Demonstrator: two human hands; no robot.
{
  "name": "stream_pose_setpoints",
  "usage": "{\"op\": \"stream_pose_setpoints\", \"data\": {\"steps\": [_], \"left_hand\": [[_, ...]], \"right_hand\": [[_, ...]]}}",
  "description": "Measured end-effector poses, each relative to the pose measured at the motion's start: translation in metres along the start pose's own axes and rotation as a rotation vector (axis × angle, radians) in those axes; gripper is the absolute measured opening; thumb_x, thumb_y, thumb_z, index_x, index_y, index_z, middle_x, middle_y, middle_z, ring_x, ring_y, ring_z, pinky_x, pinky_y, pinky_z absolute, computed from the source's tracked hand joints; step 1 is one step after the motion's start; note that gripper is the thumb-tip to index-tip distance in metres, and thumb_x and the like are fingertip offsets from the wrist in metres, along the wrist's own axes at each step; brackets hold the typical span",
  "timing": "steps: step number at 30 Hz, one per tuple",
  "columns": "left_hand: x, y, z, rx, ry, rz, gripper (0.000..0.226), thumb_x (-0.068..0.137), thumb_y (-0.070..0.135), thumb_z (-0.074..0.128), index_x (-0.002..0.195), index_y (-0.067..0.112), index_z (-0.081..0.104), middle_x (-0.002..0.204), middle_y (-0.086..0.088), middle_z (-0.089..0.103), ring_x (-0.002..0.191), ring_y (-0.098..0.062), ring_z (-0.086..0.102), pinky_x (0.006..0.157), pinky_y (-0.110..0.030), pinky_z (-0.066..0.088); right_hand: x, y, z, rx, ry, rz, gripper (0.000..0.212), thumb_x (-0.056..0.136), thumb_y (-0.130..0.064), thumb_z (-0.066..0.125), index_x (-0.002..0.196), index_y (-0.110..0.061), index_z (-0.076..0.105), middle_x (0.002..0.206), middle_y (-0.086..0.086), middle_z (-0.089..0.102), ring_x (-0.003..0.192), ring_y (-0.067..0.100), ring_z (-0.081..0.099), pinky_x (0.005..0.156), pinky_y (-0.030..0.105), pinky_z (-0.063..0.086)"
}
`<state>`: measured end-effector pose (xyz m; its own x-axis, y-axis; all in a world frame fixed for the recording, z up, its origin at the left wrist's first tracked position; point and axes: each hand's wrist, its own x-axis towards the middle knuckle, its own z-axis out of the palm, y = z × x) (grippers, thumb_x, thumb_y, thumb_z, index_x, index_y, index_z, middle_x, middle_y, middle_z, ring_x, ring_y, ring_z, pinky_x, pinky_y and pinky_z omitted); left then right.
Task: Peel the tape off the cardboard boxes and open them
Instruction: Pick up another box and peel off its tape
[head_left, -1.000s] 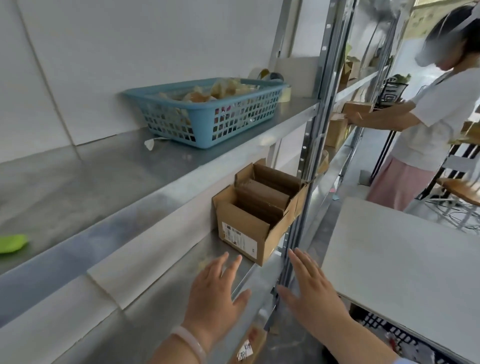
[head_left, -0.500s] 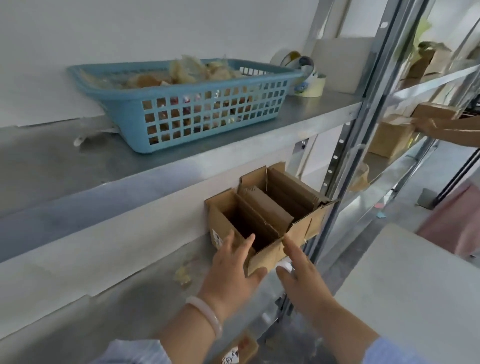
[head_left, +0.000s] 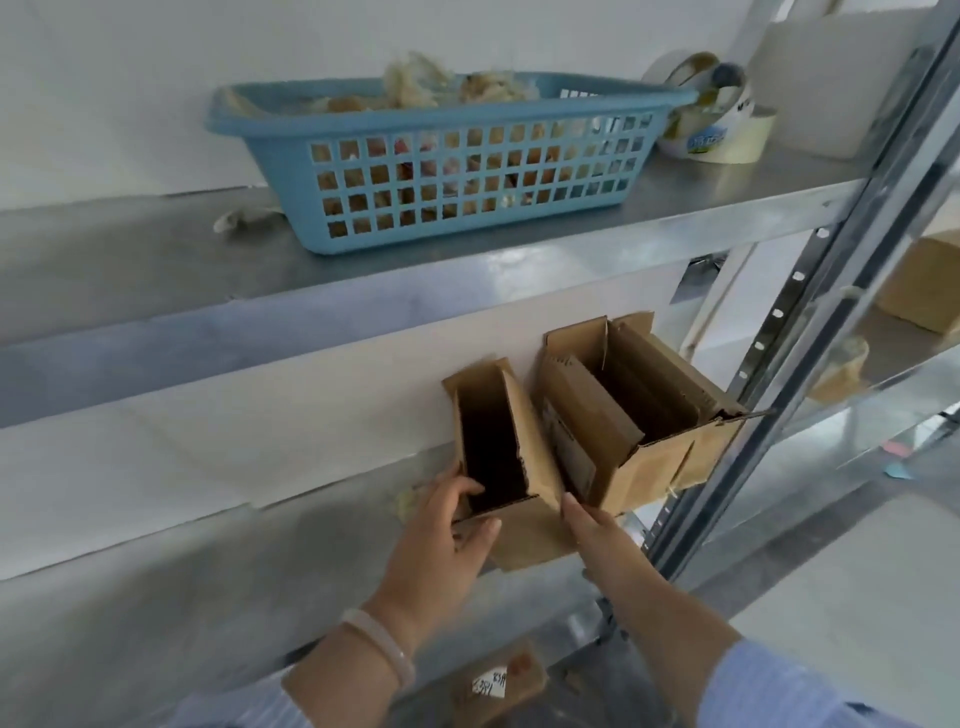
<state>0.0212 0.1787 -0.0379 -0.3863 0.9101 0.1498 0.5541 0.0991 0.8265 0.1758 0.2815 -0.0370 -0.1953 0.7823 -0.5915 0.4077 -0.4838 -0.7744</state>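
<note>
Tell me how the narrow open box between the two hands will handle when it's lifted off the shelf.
The narrow box probably lifts light: its interior looks dark and empty. With flaps open, its thin cardboard walls may flex where the left hand grips the rim. Tall and slim, it could tip toward the larger box if pushed.

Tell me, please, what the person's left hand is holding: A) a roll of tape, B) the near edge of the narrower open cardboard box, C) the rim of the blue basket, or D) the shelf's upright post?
B: the left hand curls its fingers over the near edge of the narrower open box on the lower shelf.
</note>
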Motion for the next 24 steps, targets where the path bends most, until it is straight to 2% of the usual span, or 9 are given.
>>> {"op": "stream_pose_setpoints", "data": {"steps": [3, 6, 8, 11, 13, 15, 19, 21, 24], "left_hand": [[-0.01, -0.001, 0.001, -0.095, -0.008, -0.041, 0.031, 0.089, 0.028, 0.065, 0.108, 0.046, 0.048, 0.122, 0.028, 0.044, 0.109, 0.018, 0.047, 0.084, -0.011, 0.049], [-0.019, -0.004, 0.001, -0.252, 0.036, -0.115, 0.035, 0.082, 0.027, 0.066, 0.111, 0.041, 0.054, 0.123, 0.021, 0.054, 0.112, 0.006, 0.054, 0.093, -0.024, 0.049], [-0.025, -0.004, -0.005, -0.431, 0.048, -0.179, 0.04, 0.079, 0.024, 0.06, 0.116, 0.035, 0.053, 0.12, 0.016, 0.062, 0.114, 0.002, 0.056, 0.096, -0.027, 0.047], [-0.034, -0.005, -0.018, -0.638, 0.101, -0.247, 0.035, 0.094, 0.02, 0.058, 0.126, 0.029, 0.047, 0.124, 0.009, 0.061, 0.111, -0.001, 0.06, 0.095, -0.027, 0.049], [-0.042, -0.008, -0.026, -0.745, 0.097, -0.312, 0.043, 0.091, 0.039, 0.05, 0.132, 0.034, 0.043, 0.123, 0.007, 0.063, 0.113, -0.01, 0.061, 0.097, -0.039, 0.05], [-0.049, -0.013, -0.034, -0.839, 0.123, -0.377, 0.048, 0.083, 0.053, 0.044, 0.13, 0.04, 0.047, 0.115, 0.005, 0.069, 0.108, -0.019, 0.065, 0.092, -0.046, 0.052], [-0.06, -0.029, -0.06, -0.897, 0.338, -0.526, 0.046, 0.089, 0.061, 0.032, 0.125, 0.041, 0.052, 0.107, -0.004, 0.071, 0.098, -0.028, 0.068, 0.087, -0.054, 0.053], [-0.065, -0.038, -0.08, -0.849, 0.514, -0.542, 0.041, 0.093, 0.06, 0.031, 0.121, 0.04, 0.053, 0.116, -0.002, 0.066, 0.109, -0.027, 0.062, 0.096, -0.052, 0.047], [-0.072, -0.049, -0.121, -0.501, 0.73, -0.47, 0.058, 0.092, 0.062, 0.038, 0.144, 0.035, 0.034, 0.147, 0.002, 0.041, 0.133, -0.02, 0.041, 0.109, -0.041, 0.034]], "right_hand": [[0.004, 0.006, 0.002, 0.289, -0.081, 0.183, 0.068, 0.087, -0.052, 0.065, 0.139, -0.015, 0.043, 0.136, 0.009, 0.049, 0.119, 0.033, 0.055, 0.102, 0.046, 0.047], [0.009, 0.015, 0.001, 0.42, -0.099, 0.152, 0.06, 0.081, -0.041, 0.076, 0.128, -0.012, 0.052, 0.121, 0.005, 0.057, 0.107, 0.03, 0.062, 0.087, 0.044, 0.057], [0.008, 0.018, -0.002, 0.481, -0.121, 0.126, 0.058, 0.076, -0.032, 0.081, 0.125, -0.011, 0.056, 0.118, 0.008, 0.058, 0.108, 0.029, 0.061, 0.087, 0.047, 0.058], [-0.001, 0.017, -0.002, 0.541, -0.193, 0.026, 0.057, 0.074, -0.02, 0.081, 0.125, -0.01, 0.057, 0.122, 0.01, 0.058, 0.112, 0.027, 0.058, 0.088, 0.05, 0.057], [-0.009, 0.016, 0.001, 0.503, -0.198, -0.083, 0.052, 0.078, -0.016, 0.079, 0.125, -0.009, 0.057, 0.12, 0.009, 0.06, 0.111, 0.025, 0.06, 0.09, 0.046, 0.057], [-0.019, 0.013, 0.007, 0.402, -0.175, -0.203, 0.047, 0.081, -0.013, 0.077, 0.124, -0.012, 0.059, 0.113, 0.007, 0.064, 0.104, 0.021, 0.064, 0.089, 0.041, 0.057], [-0.031, 0.003, 0.026, -0.016, -0.083, -0.498, 0.045, 0.078, -0.023, 0.081, 0.116, -0.033, 0.058, 0.107, -0.013, 0.061, 0.1, 0.004, 0.058, 0.079, 0.022, 0.048], [-0.034, -0.004, 0.04, -0.142, -0.107, -0.668, 0.045, 0.077, -0.025, 0.081, 0.114, -0.04, 0.06, 0.11, -0.02, 0.056, 0.104, 0.001, 0.054, 0.082, 0.021, 0.046], [-0.036, -0.016, 0.066, -0.287, -0.181, -0.912, 0.053, 0.072, -0.022, 0.085, 0.112, -0.047, 0.062, 0.115, -0.022, 0.053, 0.109, -0.001, 0.052, 0.092, 0.025, 0.05]]}}
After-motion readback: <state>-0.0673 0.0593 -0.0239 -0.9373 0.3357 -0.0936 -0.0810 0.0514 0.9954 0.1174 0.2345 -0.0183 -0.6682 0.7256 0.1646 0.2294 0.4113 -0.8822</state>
